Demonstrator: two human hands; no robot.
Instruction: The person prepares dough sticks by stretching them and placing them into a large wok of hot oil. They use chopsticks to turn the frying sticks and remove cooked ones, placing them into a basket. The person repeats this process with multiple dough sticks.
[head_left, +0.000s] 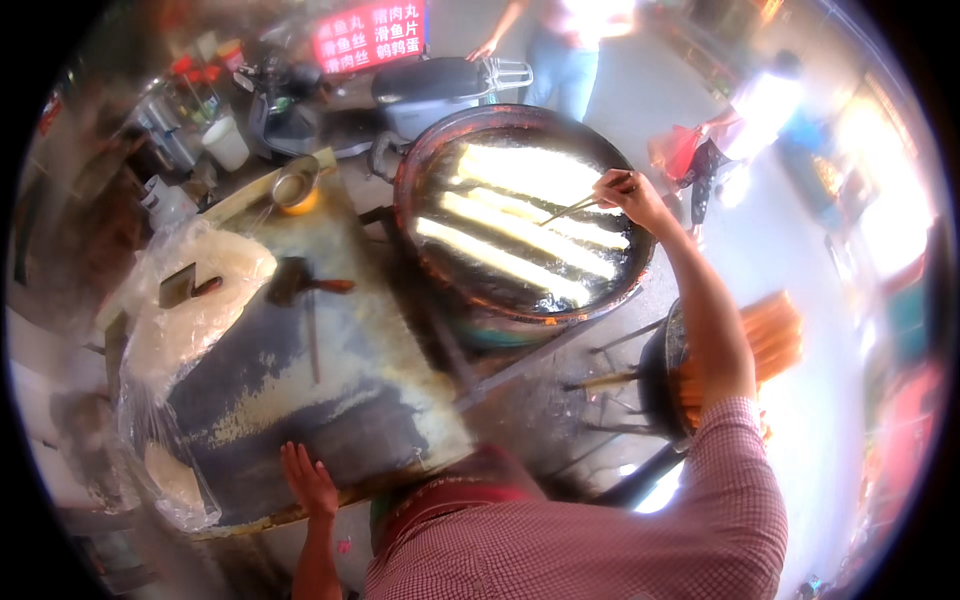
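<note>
My right hand grips a pair of chopsticks over a large round pan of dark oil. Their tips reach down among several long pale dough sticks lying side by side in the oil; those at the back are washed out by glare. My left hand rests with its fingers apart on the near edge of a worn, floury work table, holding nothing. On that table, a large mass of dough lies under clear plastic with a dough scraper on top.
A dark tool with a wooden handle and a thin rod lie mid-table; a metal bowl stands at the far corner. Right of me, a dark pan holds browned fried sticks. Beyond are a parked scooter and two people.
</note>
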